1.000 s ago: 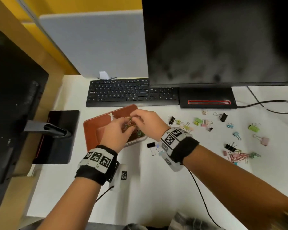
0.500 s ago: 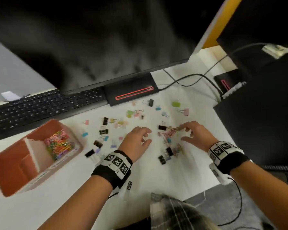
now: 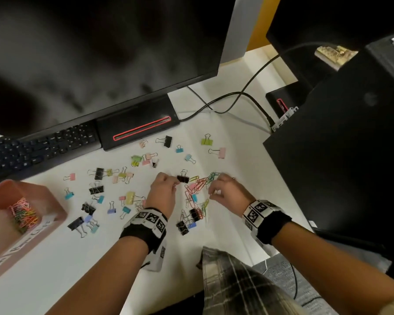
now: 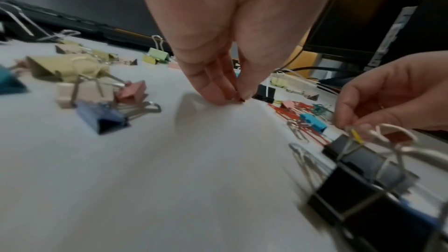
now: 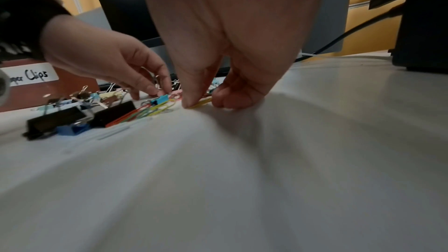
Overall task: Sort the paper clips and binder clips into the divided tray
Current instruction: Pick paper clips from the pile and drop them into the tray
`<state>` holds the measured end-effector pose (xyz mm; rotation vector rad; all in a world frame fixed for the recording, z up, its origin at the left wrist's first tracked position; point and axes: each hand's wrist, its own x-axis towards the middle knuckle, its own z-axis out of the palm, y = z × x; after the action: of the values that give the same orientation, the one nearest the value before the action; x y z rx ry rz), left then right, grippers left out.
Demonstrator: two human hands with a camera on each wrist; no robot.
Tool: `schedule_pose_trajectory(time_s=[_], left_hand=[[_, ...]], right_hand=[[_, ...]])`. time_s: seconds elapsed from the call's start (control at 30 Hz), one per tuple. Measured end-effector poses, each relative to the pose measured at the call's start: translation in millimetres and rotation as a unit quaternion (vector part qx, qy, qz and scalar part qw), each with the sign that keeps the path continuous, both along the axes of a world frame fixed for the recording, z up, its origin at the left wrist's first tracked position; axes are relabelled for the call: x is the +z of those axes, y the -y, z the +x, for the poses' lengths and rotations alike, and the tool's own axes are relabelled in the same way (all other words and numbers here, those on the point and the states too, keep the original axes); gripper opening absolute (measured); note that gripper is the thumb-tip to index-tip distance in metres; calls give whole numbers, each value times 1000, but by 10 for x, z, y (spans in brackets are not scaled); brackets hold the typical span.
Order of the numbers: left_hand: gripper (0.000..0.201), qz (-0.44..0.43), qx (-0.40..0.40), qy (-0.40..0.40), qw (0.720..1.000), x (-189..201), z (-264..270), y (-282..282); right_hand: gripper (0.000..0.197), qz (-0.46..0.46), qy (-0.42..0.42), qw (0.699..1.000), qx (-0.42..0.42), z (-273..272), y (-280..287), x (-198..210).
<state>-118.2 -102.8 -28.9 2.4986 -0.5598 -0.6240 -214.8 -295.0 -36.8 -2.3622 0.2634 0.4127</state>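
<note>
My left hand (image 3: 175, 183) is down on the white desk beside a black binder clip (image 3: 183, 178). Its fingertips (image 4: 238, 98) pinch what looks like a small red paper clip. My right hand (image 3: 210, 194) is just right of the loose pile of coloured paper clips (image 3: 197, 186), and its thumb and finger (image 5: 200, 103) pinch a yellow paper clip (image 5: 202, 102) lying on the desk. The reddish divided tray (image 3: 32, 242) stands far left, with several paper clips (image 3: 24, 215) in one compartment. Several coloured and black binder clips (image 3: 96, 189) lie scattered between tray and hands.
A monitor base (image 3: 141, 130) and a keyboard (image 3: 39, 148) line the back of the desk. A black computer case (image 3: 341, 155) walls off the right side, with cables (image 3: 237, 96) behind. Black binder clips (image 3: 187, 221) lie close in front of my hands.
Both hands left the tray and moved right to the clip pile. Half a second ago their fingers were spread over it; now each hand pinches at the desk.
</note>
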Motion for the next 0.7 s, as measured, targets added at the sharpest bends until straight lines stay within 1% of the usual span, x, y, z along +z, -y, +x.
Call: schedule_pose_trajectory(time_s=[0.1, 0.17, 0.23, 0.27, 0.33, 0.4, 0.47, 0.57, 0.63, 0.7], left_hand=[[28, 18, 24, 45, 999, 99, 11, -81], [24, 6, 19, 63, 998, 200, -18, -89], [19, 14, -7, 30, 999, 272, -87, -41], [22, 31, -19, 5, 999, 268, -127, 1], [34, 58, -23, -37, 997, 203, -197, 103], [46, 69, -7, -58, 996, 105, -245, 199], [46, 70, 12, -67, 995, 44, -266, 257], [36, 26, 56, -88, 994, 13, -222, 241], [34, -1, 82, -105, 991, 21, -183, 188], [30, -26, 90, -116, 989, 19, -151, 129]], right_hand=[[15, 4, 27, 999, -27, 97, 104, 15], [23, 0, 45, 998, -31, 151, 178, 60], [36, -24, 62, 998, -14, 195, 239, 96], [44, -35, 60, 998, 6, 217, 261, 105], [58, -40, 30, 997, 56, 268, 272, 102], [63, -35, 3, 995, 94, 318, 252, 70], [57, -20, 3, 994, 110, 356, 204, 43], [35, 16, 28, 995, 94, 407, 110, 61], [22, 20, 37, 995, 90, 437, 76, 69], [17, 12, 28, 996, 84, 454, 73, 63]])
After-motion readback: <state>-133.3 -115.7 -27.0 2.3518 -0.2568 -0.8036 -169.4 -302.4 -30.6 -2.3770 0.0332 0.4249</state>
